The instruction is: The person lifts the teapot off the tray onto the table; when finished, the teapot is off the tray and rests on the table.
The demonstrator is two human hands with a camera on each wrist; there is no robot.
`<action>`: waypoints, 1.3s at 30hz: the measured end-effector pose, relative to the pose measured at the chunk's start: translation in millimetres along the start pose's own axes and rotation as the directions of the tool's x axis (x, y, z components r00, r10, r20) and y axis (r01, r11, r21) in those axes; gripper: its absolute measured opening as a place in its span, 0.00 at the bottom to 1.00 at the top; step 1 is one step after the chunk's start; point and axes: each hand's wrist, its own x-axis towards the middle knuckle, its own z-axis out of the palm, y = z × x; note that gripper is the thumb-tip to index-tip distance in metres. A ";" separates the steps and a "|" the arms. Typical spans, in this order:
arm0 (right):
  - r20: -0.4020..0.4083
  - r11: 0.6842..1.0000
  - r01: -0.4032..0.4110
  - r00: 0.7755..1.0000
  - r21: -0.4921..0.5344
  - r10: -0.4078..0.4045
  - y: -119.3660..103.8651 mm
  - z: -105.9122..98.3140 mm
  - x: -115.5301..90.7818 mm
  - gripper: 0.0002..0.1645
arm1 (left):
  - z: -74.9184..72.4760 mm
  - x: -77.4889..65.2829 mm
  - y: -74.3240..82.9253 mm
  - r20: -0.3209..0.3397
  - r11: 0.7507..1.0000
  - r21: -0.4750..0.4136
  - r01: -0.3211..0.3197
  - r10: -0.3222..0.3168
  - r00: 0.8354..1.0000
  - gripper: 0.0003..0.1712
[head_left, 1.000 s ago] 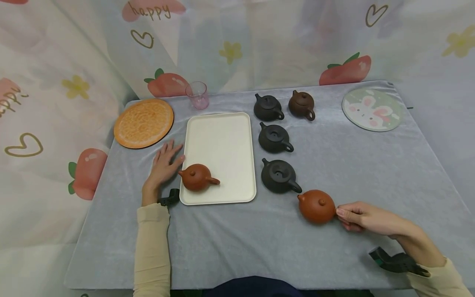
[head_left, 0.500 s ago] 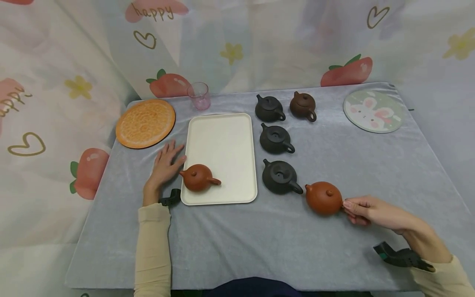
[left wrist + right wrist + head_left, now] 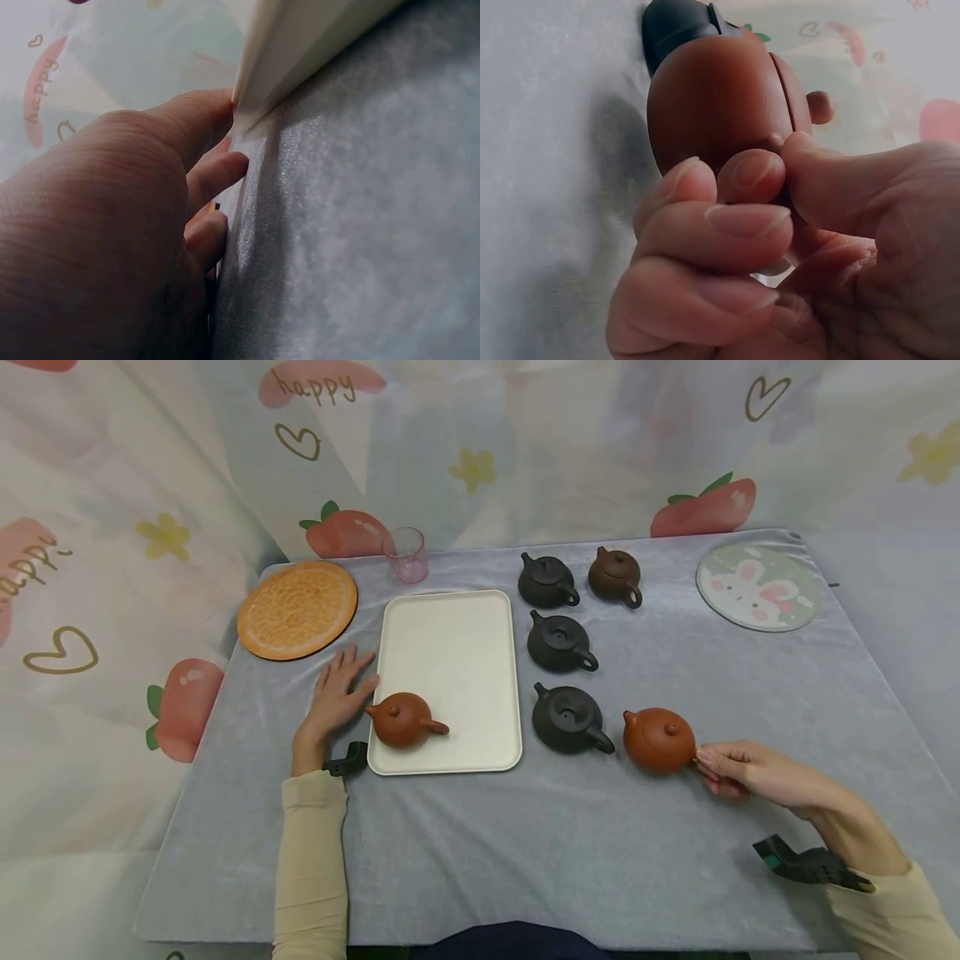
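My right hand (image 3: 757, 777) pinches the handle of a reddish-brown teapot (image 3: 658, 741), its spout pointing left toward a black teapot (image 3: 572, 718). In the right wrist view, thumb and curled fingers hide the handle, and the teapot's body (image 3: 712, 105) shows a shadow on the cloth beside it. My left hand (image 3: 333, 697) lies with fingers spread at the left edge of the cream tray (image 3: 457, 643). Its thumb touches the tray's side (image 3: 277, 60) in the left wrist view. Another reddish-brown teapot (image 3: 402, 720) sits on the tray's near left part, spout over the rim.
Behind the near black teapot stand a second black teapot (image 3: 561, 643) and a third one (image 3: 547, 582). A dark brown teapot (image 3: 615, 577) is beside them. A pink glass (image 3: 407, 558), an orange round mat (image 3: 297, 610) and a rabbit-print mat (image 3: 757, 585) lie toward the back.
My right hand has moved the reddish-brown teapot away from me and slightly right, to the right side of the near black teapot. My left hand stays at the tray's edge.
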 end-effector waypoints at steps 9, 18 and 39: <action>-0.039 0.998 -0.065 0.997 -0.010 0.065 -4.0 -9.5 11.2 0.28 | 0.5 0.0 -0.9 0.007 1.000 0.009 0.011 -0.011 1.000 0.37; -0.082 0.997 -0.072 0.994 0.029 0.074 -2.3 -17.1 24.4 0.26 | 0.4 2.4 0.5 0.008 0.999 0.017 0.027 -0.028 1.000 0.37; -0.186 0.977 -0.193 0.961 0.088 0.206 -13.6 -33.0 51.6 0.28 | -0.7 0.4 1.2 0.004 0.999 0.014 0.030 -0.030 1.000 0.37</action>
